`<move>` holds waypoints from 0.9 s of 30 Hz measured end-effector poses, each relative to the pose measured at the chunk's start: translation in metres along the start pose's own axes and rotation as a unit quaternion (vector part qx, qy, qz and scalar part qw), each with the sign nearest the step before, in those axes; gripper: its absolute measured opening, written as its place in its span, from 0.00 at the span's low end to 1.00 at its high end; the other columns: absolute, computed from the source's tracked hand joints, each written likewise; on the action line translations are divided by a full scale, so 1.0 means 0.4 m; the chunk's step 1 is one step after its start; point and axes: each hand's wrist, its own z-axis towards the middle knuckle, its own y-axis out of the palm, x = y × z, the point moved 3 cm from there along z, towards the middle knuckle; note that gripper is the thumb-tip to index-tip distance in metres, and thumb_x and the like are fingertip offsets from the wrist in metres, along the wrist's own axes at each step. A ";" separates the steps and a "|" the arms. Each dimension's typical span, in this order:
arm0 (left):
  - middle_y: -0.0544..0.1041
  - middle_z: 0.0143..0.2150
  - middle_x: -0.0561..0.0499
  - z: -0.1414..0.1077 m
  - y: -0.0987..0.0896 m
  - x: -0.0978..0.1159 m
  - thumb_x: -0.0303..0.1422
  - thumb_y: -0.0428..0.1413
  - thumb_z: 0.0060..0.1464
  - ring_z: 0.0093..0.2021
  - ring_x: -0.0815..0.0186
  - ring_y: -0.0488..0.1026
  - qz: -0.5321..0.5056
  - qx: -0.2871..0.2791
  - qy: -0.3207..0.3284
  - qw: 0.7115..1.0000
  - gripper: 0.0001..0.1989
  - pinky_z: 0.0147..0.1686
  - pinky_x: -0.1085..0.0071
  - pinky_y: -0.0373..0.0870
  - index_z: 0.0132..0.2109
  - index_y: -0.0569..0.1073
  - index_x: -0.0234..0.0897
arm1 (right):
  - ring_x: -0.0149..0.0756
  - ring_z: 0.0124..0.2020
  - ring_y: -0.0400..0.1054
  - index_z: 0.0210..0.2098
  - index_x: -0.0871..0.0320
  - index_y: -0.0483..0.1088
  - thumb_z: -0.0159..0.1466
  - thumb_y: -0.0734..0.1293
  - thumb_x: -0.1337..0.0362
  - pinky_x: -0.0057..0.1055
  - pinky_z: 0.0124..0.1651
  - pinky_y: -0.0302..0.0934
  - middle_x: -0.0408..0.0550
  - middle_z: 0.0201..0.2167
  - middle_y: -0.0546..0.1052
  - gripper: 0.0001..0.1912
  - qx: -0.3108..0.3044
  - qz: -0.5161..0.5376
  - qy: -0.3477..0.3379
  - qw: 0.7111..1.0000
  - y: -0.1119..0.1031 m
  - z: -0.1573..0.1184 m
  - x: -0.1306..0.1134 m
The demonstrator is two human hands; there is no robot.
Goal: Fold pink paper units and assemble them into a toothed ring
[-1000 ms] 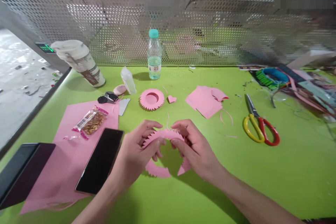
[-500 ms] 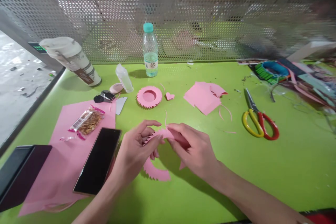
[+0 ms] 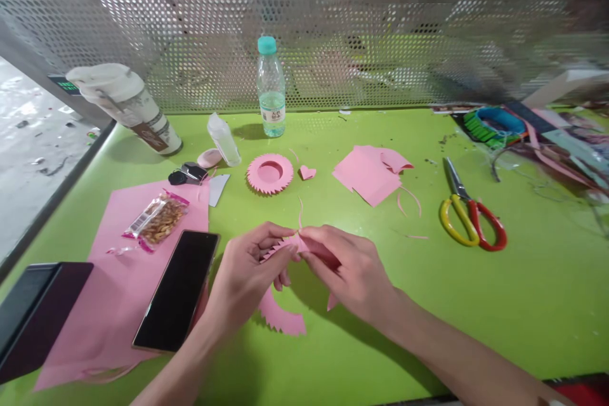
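Between my two hands is a curved pink paper strip [image 3: 284,320] with a saw-toothed edge, its lower end hanging over the table. My left hand [image 3: 257,263] pinches it from the left. From the right, my right hand [image 3: 349,269] pinches the strip near the left fingertips; some pink paper is partly hidden under its fingers. Just beyond the hands lie a round pink paper piece [image 3: 270,173] with a toothed rim, a small pink heart [image 3: 307,172] and pink paper sheets [image 3: 368,174].
Scissors [image 3: 459,206] lie at the right, a bottle [image 3: 271,92] and cup [image 3: 128,108] stand at the back. A phone [image 3: 176,292] and snack packet [image 3: 157,219] rest on pink paper [image 3: 107,304] at the left. Scraps and tape [image 3: 499,124] lie back right.
My left index finger has come down onto the paper beside the right fingertips. The strip's hanging end has shifted slightly down and left. The view has tilted a little.
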 end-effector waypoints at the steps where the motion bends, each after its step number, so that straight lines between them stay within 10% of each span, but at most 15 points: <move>1: 0.81 0.25 0.50 -0.001 0.003 0.003 0.35 0.68 0.58 0.19 0.69 0.71 0.003 0.002 0.005 1.000 0.08 0.20 0.75 0.68 0.40 0.82 0.34 | 0.36 0.29 0.77 0.52 0.54 0.78 0.78 0.65 0.60 0.34 0.31 0.74 0.50 0.37 0.84 0.11 -0.002 0.004 0.013 1.000 -0.001 0.001 -0.001; 7: 0.79 0.25 0.53 0.024 -0.024 -0.008 0.36 0.68 0.58 0.19 0.72 0.69 -0.050 0.028 0.001 0.998 0.11 0.20 0.78 0.65 0.45 0.80 0.34 | 0.29 0.18 0.65 0.68 0.53 0.66 0.80 0.59 0.57 0.26 0.18 0.57 0.38 0.27 0.74 0.20 -0.040 0.083 0.127 0.988 -0.027 0.001 0.029; 15: 0.79 0.28 0.55 0.066 -0.067 -0.062 0.36 0.71 0.55 0.21 0.76 0.69 -0.164 0.004 -0.118 0.979 0.21 0.21 0.83 0.62 0.52 0.76 0.34 | 0.45 0.60 0.71 0.57 0.46 0.75 0.69 0.63 0.75 0.47 0.58 0.74 0.51 0.67 0.71 0.23 -0.097 -0.046 -0.123 0.987 -0.082 0.023 0.028; 27: 0.81 0.30 0.52 0.067 -0.051 -0.075 0.35 0.68 0.58 0.23 0.70 0.74 -0.199 -0.044 -0.175 0.963 0.19 0.24 0.78 0.70 0.54 0.75 0.36 | 0.41 0.50 0.81 0.52 0.48 0.80 0.74 0.71 0.65 0.41 0.48 0.79 0.49 0.46 0.87 0.09 -0.025 -0.015 -0.253 0.967 -0.067 0.024 0.025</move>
